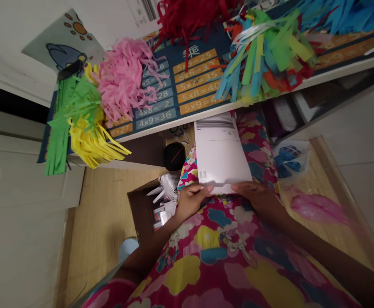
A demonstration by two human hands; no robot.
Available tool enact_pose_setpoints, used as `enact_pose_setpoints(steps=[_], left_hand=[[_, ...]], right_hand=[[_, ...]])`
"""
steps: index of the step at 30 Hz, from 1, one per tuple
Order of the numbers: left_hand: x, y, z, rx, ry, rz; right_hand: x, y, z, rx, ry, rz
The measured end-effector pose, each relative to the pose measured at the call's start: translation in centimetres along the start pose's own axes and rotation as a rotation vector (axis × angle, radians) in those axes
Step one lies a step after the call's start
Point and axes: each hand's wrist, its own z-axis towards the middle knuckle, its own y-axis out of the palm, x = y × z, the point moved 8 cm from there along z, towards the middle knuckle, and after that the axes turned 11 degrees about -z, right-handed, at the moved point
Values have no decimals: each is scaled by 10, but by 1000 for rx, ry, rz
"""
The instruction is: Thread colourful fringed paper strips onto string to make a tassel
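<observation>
A white sheet of paper [220, 154] with dark print along its far end lies on my lap, over a bright flowered garment [228, 244]. My left hand [191, 201] pinches its near left corner, thumb on top. My right hand [259, 196] grips the near right edge, fingers curled over the paper. Both hands sit just below the table's front edge.
A low table [270, 92] covered by a multiplication chart [193, 81] carries tassels of cut paper: green and yellow [80, 124], pink [122, 77], red [187, 17], multicoloured [266, 51], blue [343, 15]. An open cardboard box [148, 209] with white scraps, a black ball [174, 156] and a plastic bag [289, 158] lie on the wood floor.
</observation>
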Motion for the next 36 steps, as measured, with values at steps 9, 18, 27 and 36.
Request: enact_pose_setpoints(steps=[9,18,27,36], left_hand=[[6,4,0,-19,55,94],[5,7,-2,40,126,182],[19,6,-9,82,361,416],[5,2,-4,127,198,410]], right_hand=[[2,1,-2,2,205,58],[27,5,15,30,287,76],[18,8,14,76,328,22],[11,8,16,116,356,22]])
